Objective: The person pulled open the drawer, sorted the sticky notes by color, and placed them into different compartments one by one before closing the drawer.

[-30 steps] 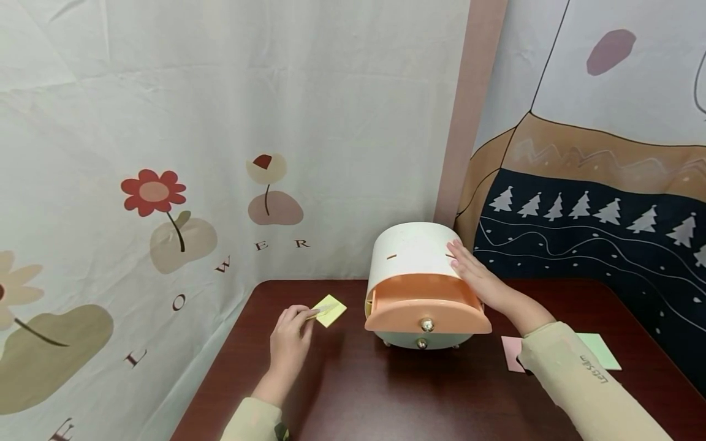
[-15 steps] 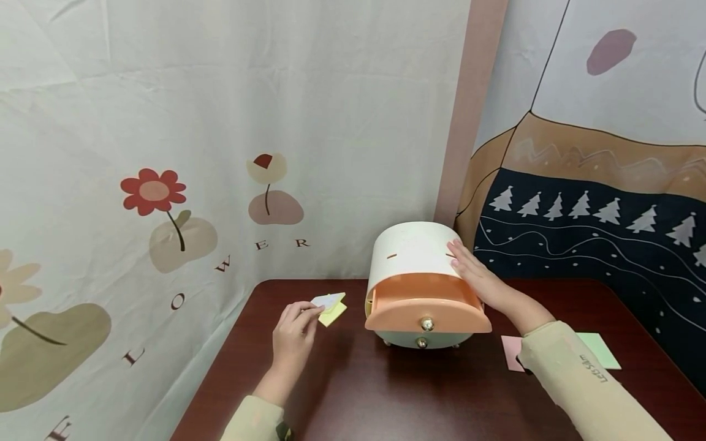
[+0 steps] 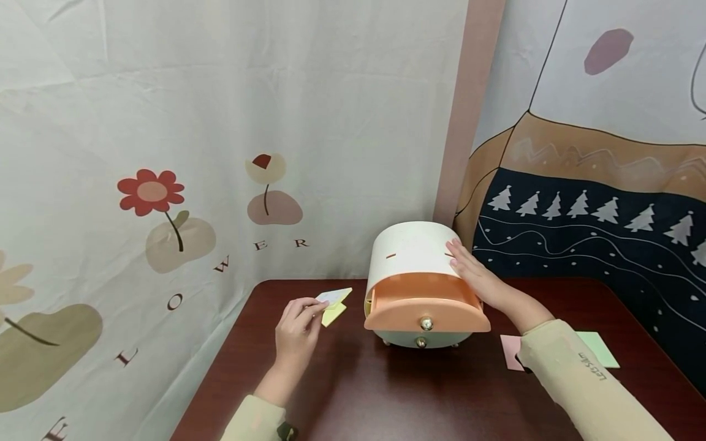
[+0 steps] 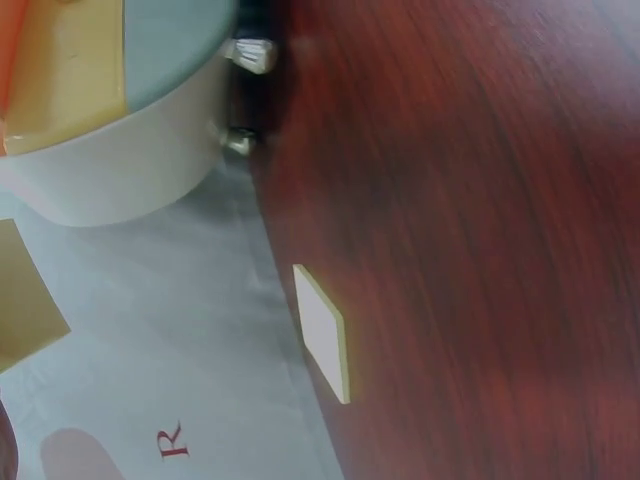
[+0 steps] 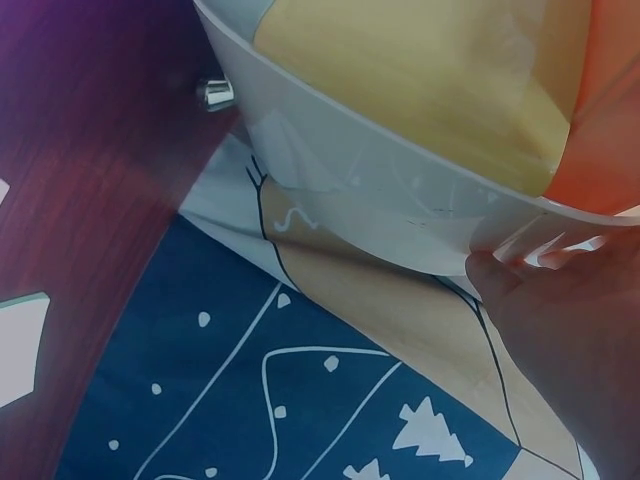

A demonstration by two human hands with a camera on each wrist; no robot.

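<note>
**Yellow note up off its pad, drawer hanging open**

Your left hand (image 3: pixel 298 337) has its fingers closed in a pinch on the near end of the yellow note (image 3: pixel 336 296), tilted, far edge up. Left wrist view shows it apart from the yellow pad (image 3: pixel 334 315), which lies on the desk (image 3: pixel 375 398).

Change: a second ago the note sat low over that pad; now it's higher and a touch nearer the white box (image 3: pixel 413 248). So lift-off reads as done, I'd judge; the note looks thin, may bend if you hurry.

Your right hand (image 3: pixel 485 283) hasn't shifted: fingers fairly straight, laid on the box's right side, gripping nothing. Probably steadying it.

Orange drawer (image 3: pixel 425 314) is pulled out, same as before; green lower drawer (image 3: pixel 397 339) sits under it. Further right, by your sleeve (image 3: pixel 573 367): pink note (image 3: pixel 510 352), green note (image 3: pixel 599 349), both partly covered.
</note>
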